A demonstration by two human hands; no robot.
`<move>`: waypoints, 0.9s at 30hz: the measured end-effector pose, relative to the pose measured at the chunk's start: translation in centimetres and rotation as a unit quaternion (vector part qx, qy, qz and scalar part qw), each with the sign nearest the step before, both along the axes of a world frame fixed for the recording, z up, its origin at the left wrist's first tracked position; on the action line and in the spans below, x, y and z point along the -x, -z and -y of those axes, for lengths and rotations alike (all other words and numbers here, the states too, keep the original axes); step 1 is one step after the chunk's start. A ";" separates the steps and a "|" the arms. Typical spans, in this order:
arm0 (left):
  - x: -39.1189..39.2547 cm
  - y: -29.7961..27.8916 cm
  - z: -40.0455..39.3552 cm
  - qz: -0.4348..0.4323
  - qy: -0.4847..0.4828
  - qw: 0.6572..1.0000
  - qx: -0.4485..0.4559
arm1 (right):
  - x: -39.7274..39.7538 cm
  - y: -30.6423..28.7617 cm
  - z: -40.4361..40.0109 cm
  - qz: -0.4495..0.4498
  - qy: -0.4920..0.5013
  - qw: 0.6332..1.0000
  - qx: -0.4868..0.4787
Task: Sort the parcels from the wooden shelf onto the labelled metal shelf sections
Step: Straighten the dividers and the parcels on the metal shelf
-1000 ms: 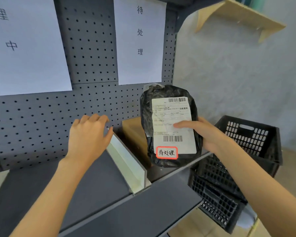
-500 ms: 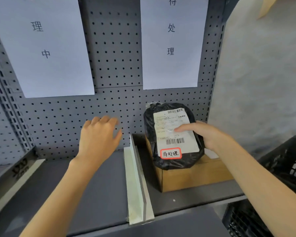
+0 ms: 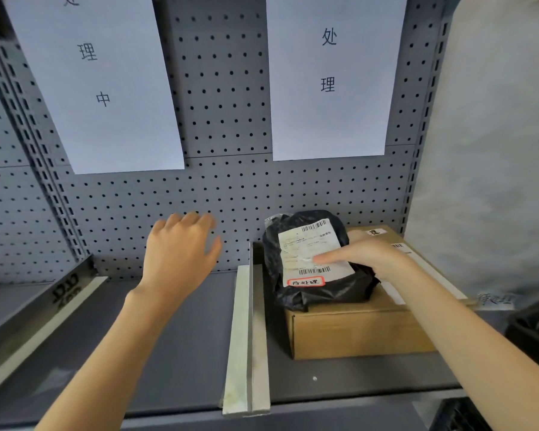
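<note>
A black plastic parcel (image 3: 315, 293) with a white shipping label and a red-framed sticker lies on top of a brown cardboard box (image 3: 358, 332) in the right section of the grey metal shelf (image 3: 181, 343). My right hand (image 3: 371, 253) holds the parcel from its right side, thumb across the white label. My left hand (image 3: 181, 250) hovers with loose fingers over the middle section, holding nothing. A white sheet (image 3: 330, 76) with printed characters hangs above the right section, and another sheet (image 3: 97, 82) above the middle one.
A pale metal divider (image 3: 246, 340) separates the middle and right sections. Another divider (image 3: 41, 315) runs at the left. The pegboard back wall (image 3: 224, 194) closes the shelf behind. A black plastic crate (image 3: 532, 331) stands at the far right, beside a grey wall.
The parcel has come down from upright in front of the pegboard to lie on the cardboard box. The view has moved closer to the shelf. My left hand stays hovering.
</note>
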State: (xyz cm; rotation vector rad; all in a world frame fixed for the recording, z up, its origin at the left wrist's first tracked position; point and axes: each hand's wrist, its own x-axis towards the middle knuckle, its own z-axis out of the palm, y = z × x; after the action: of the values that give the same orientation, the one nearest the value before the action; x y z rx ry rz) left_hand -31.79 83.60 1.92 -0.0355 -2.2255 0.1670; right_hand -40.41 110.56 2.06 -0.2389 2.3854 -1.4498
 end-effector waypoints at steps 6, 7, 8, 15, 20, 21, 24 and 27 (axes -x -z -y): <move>-0.8 0.2 -0.5 0.005 -0.014 1.000 0.002 | 0.3 -0.1 0.5 -0.103 0.015 0.976 -0.193; -1.0 0.3 -0.5 0.008 -0.018 1.000 0.002 | 0.3 0.0 0.5 -0.110 0.016 0.970 -0.217; -1.2 0.4 -0.5 0.012 -0.021 1.000 0.003 | 0.2 0.0 0.5 -0.119 0.018 0.964 -0.237; -3.0 -0.1 -0.3 0.023 -0.038 0.999 0.003 | -2.3 -1.8 1.5 -0.317 0.084 0.923 -0.202; -6.2 -1.2 0.8 0.012 -0.038 0.999 -0.008 | -6.7 -3.7 4.6 -0.499 0.037 0.829 -0.249; -7.1 -1.5 1.2 0.010 -0.040 0.999 -0.011 | -7.7 -4.1 5.5 -0.521 0.028 0.813 -0.260; -10.4 -2.3 3.5 0.002 -0.056 0.998 -0.016 | -10.5 -4.7 8.5 -0.556 0.002 0.785 -0.274; -14.8 -2.8 7.0 -0.001 -0.091 0.996 -0.025 | -13.8 -4.8 12.6 -0.575 -0.016 0.771 -0.274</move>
State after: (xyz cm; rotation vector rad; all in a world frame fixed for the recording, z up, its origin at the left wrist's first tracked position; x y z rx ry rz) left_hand -16.97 76.57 4.76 0.1961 -2.2295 0.2109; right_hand -26.57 97.91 6.88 -1.3021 3.5370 -0.4481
